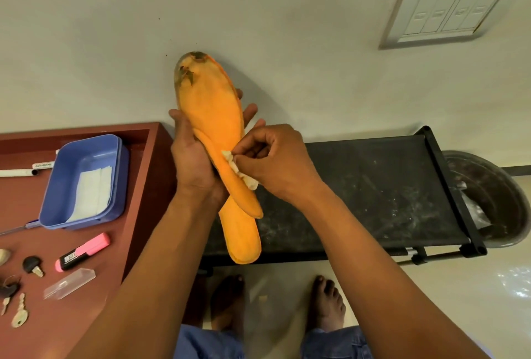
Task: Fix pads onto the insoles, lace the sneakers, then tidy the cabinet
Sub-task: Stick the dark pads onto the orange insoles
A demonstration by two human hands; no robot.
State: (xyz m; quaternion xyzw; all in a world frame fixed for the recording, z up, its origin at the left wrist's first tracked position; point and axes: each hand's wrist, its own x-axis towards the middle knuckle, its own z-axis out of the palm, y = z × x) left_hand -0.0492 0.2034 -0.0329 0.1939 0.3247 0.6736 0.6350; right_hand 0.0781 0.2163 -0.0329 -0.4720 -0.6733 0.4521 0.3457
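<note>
- The left hand (192,157) was wrapped round two orange insoles (214,125) held stacked one over the other, thumb on the near edge and fingertips showing past the far edge; the pair was held in the air between the counter (26,206) and the black shoe rack (373,186), touching neither.
- The right hand (275,157) pinched a small whitish pad (238,169) between thumb and curled fingers, pressing it against the right edge of the upper insole near its middle.
- Judged stage: the first step, fixing pads to the insoles, was under way. The pad appeared only partly seated, and whether the lower insole carried one could not be told.
- A blue tub (83,183) at the back of the counter held white sheets (92,192), possibly further pad material.
- Nearer the counter's front edge lay a pink highlighter (83,252), a clear plastic case (69,284) and keys (20,315).
- No sneakers or laces were in view, so lacing was judged not yet begun; tidying the cabinet likewise remained to be done.
</note>
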